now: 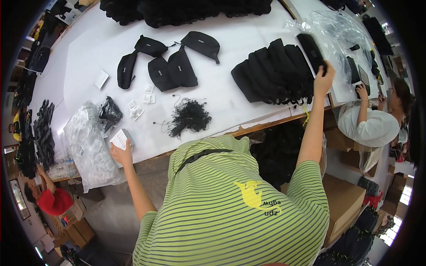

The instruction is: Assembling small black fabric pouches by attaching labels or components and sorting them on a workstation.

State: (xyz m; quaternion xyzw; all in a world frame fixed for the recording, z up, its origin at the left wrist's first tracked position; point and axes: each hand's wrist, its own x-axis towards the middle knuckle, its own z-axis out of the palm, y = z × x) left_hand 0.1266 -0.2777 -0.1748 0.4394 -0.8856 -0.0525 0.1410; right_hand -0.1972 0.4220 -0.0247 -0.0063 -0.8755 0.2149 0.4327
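My left hand (122, 154) is closed on the edge of a small stack of white printed cards (119, 139) near the table's front edge. Out to the right, my right hand (325, 80) grips the near end of a slim black fabric pouch (311, 51). This pouch is beside a row of overlapping black pouches (273, 73), at its right end. Several black zip pouches (173, 71) lie spread across the middle of the white table. In front of them sits a tangled heap of black strings (190, 117).
A clear plastic bag (88, 144) of white pieces overhangs the front edge, with a smaller bag (109, 114) of black bits beside it. Small white packets (135, 110) and a printed sheet (101, 79) lie nearby. At right sits a co-worker (370, 122); another in red (54, 201) is at left.
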